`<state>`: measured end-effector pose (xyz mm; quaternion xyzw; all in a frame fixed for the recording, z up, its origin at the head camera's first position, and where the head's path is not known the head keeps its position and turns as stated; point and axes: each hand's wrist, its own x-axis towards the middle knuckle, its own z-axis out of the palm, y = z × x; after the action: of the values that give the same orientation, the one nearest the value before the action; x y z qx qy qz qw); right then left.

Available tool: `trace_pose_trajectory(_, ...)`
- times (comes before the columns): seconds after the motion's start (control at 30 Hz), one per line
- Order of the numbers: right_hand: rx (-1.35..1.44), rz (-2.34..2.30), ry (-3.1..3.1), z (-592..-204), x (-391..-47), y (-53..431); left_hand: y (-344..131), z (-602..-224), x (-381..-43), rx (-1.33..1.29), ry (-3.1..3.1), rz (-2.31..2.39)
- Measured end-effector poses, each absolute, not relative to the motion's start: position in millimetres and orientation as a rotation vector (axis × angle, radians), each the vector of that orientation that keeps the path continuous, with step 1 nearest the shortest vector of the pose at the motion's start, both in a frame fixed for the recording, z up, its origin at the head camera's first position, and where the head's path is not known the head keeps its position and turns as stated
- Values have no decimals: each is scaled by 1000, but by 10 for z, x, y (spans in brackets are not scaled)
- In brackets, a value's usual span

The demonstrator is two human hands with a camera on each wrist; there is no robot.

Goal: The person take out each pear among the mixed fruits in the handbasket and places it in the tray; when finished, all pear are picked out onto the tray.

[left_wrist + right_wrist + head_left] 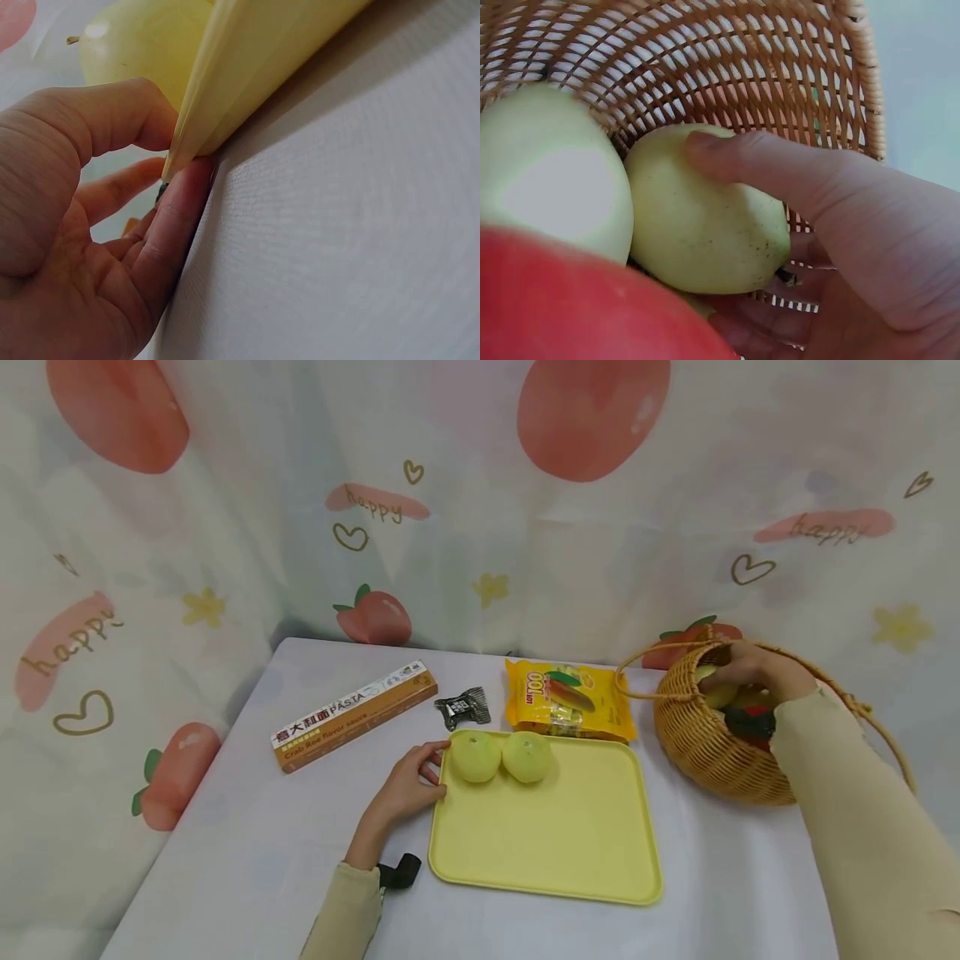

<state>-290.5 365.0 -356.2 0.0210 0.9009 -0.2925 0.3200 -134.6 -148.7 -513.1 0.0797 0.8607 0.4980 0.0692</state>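
Two pale yellow-green pears point(501, 757) sit side by side in the far left corner of a yellow tray point(555, 835). My left hand point(405, 787) pinches the tray's left rim, thumb against the edge and fingers at its underside, as the left wrist view shows. Inside a wicker basket point(681, 739) on the right, my right hand point(761, 670) grips a pear point(705, 217), its thumb across the top and its fingers partly hidden behind the fruit. Beside that pear lie another pale pear point(547, 150) and a shiny red item point(577, 300), only partly visible.
Behind the tray lie a yellow candy bag point(570, 700) and a small black packet point(462, 707). A pasta box point(356, 717) rests slantwise at the left. The basket's thin handle point(637, 672) sticks out toward the candy bag. A printed cloth hangs behind the table.
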Motion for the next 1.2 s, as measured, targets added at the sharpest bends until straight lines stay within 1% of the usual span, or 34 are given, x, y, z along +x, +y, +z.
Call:
trace_pose_trajectory(0.13, 46, -809, 2367, -3548, -2880, 3649, -1485, -5146, -1342, 248, 2587, 1511)
trace_pose_trajectory(0.37, -41, -613, 2526, -3504, -2835, 3730, -1448, -5207, -1328, 255, 2568, 1516)
trace_pose_trajectory(0.7, -191, -476, 2743, -3167, -2717, 3617, -1455, -5144, -1349, 238, 2589, 1512)
trace_pose_trajectory(0.97, -117, -544, 2807, -2968, -2488, 3522, -1460, -5141, -1358, 252, 2597, 1500)
trace_pose_trajectory(1.2, -60, -674, 2856, -2906, -2303, 3398, -1470, -5147, -1360, 243, 2605, 1497)
